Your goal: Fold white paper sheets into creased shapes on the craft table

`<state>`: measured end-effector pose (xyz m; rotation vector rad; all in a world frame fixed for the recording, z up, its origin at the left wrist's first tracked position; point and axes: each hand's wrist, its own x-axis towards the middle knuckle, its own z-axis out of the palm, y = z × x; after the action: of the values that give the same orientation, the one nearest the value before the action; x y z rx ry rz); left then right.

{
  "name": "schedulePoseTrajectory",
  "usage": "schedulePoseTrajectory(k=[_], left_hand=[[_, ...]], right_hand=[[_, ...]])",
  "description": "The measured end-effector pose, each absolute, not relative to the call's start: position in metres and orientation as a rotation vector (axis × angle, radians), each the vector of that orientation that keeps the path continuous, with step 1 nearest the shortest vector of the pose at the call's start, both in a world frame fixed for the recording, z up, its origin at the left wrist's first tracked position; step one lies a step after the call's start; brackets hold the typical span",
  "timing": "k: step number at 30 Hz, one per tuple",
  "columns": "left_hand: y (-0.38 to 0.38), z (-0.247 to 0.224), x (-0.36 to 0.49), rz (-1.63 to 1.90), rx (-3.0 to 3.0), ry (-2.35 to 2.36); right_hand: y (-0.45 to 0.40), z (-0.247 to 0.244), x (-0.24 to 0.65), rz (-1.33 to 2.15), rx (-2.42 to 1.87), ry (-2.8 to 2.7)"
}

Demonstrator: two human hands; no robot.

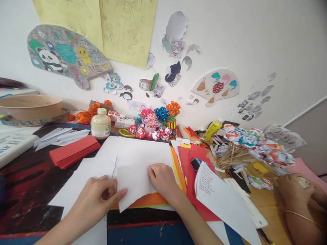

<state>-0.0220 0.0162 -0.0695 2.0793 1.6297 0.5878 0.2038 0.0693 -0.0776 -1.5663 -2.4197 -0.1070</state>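
Observation:
A small piece of white paper (133, 183) is raised and slightly bent above a stack of paper on the table. My left hand (94, 195) pinches its left side between thumb and fingers. At its right edge, my right hand (163, 178) is closed with curled fingers on the paper; the fingertips are partly hidden. Beneath lie larger white sheets (143, 149), with orange paper (150, 200) showing under them. More white paper (81, 173) lies under and beside my left hand.
Red paper strips (74, 149) and a cream bottle (101, 124) stand to the left. Paper flowers (160, 117) line the wall. Rightward are red sheets (200, 153), a smartwatch (196, 164), a printed sheet (217, 194) and wooden sticks (232, 153). Another person's hands (293, 190) are at far right.

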Motion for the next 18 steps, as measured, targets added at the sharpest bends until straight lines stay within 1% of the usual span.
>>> schedulePoseTrajectory(k=[6, 18], left_hand=[[0.0163, -0.0701, -0.0249, 0.652, 2.085, 1.621], [0.0183, -0.0726, -0.0284, 0.604, 2.086, 1.606]], right_hand=[[0.0685, -0.0759, 0.2039, -0.138, -1.567, -2.461], [0.0692, -0.0742, 0.2032, -0.117, -1.601, -2.480]])
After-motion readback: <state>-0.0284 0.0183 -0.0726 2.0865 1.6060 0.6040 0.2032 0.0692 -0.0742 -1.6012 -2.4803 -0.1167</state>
